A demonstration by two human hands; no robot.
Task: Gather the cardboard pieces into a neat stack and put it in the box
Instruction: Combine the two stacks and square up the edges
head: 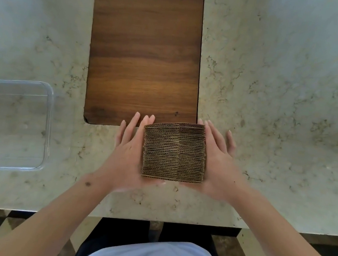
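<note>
Corrugated cardboard pieces (174,151), pressed together into one block with their fluted edges facing up, sat near the front edge of the marble bench (283,87), just in front of the near right corner of the wooden board (145,52). In the head view, the only one, the left hand (129,150) lay flat against the block's left side and the right hand (215,160) flat against its right side, fingers straight and slightly spread, thumbs tucked along the near face. Neither hand curled round anything; they squeezed the block between the palms. The clear plastic box (47,127) stood well apart at the bench's left edge, partly out of frame, with nothing visible inside.

By my judgement the gathering was done and the carry to the box remained. The risk lay in the hold: many loose pieces were kept together only by sideways pressure, so easing off mid-carry could let the middle ones sag and drop. A few edges looked slightly uneven, and the block might catch the box's rim if lowered askew.
</note>
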